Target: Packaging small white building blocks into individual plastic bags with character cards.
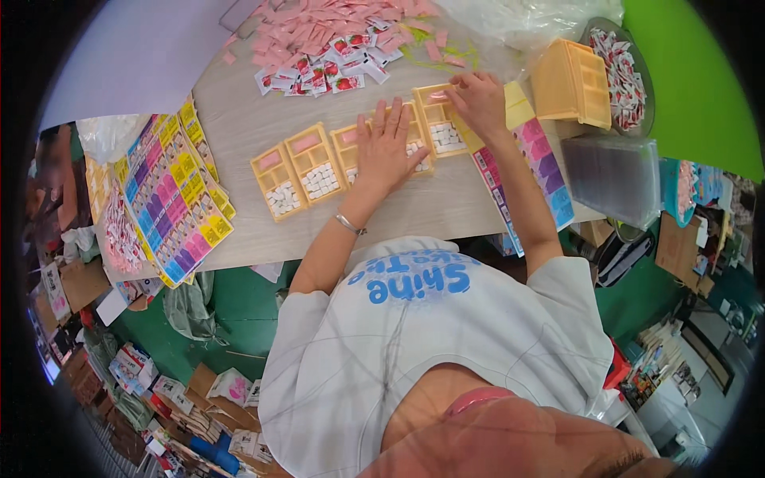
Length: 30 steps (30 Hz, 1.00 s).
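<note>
Five yellow trays (311, 158) line the worktop (239, 119), long axes pointing away from the person, slightly left. The left hand (386, 153) spreads open across two; the right hand (480, 103) is at the rightmost, its grip unclear to me.

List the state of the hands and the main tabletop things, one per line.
Left hand: flat, fingers spread over the middle trays
Right hand: fingers at the pink piece in the rightmost tray
Leftmost tray: holding white pieces
Pink packets: loose heap
Strawberry sachets: loose heap
Round bowl: heaped with sachets
Printed sheets at left: piled, overlapping
</note>
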Each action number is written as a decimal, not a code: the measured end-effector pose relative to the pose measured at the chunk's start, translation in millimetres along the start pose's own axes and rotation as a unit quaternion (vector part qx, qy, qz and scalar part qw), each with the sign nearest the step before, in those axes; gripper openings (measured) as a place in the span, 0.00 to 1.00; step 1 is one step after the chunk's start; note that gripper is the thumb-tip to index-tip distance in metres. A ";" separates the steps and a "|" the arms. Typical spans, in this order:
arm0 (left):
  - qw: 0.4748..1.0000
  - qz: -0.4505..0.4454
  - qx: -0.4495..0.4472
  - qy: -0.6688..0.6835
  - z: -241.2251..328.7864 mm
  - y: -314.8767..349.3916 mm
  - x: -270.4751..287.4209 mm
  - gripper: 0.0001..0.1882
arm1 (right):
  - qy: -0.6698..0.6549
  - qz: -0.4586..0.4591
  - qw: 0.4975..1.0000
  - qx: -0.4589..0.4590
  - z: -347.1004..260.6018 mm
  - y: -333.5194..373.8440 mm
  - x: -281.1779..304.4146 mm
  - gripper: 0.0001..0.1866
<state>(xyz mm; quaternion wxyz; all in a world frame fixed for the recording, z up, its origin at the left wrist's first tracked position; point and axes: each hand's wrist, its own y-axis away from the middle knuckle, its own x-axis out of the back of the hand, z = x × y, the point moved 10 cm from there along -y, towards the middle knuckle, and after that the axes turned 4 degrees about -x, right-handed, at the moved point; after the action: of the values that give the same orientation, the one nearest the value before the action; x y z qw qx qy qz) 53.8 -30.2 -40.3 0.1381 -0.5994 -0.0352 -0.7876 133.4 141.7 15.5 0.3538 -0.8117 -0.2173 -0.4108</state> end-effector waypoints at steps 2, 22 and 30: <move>1.000 -0.007 -0.015 0.013 4.6 -1.5 0.7 0.47 | -0.007 -0.112 0.994 -0.017 8.9 4.7 -23.9 0.07; 0.996 0.051 0.076 -0.011 -112.3 -53.0 62.4 0.17 | 0.029 -0.154 0.987 0.044 -87.5 -53.2 -104.8 0.14; 0.996 0.052 -0.002 -0.067 -125.3 -62.7 49.2 0.12 | 0.039 -0.204 0.978 0.018 -68.6 -46.9 -113.0 0.16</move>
<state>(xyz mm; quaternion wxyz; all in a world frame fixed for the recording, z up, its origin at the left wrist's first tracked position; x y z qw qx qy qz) -91.6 -6.4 -21.4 0.1754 -0.6518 -0.0117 -0.7377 3.8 113.7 -30.5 0.2853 -0.7274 -0.3714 -0.5016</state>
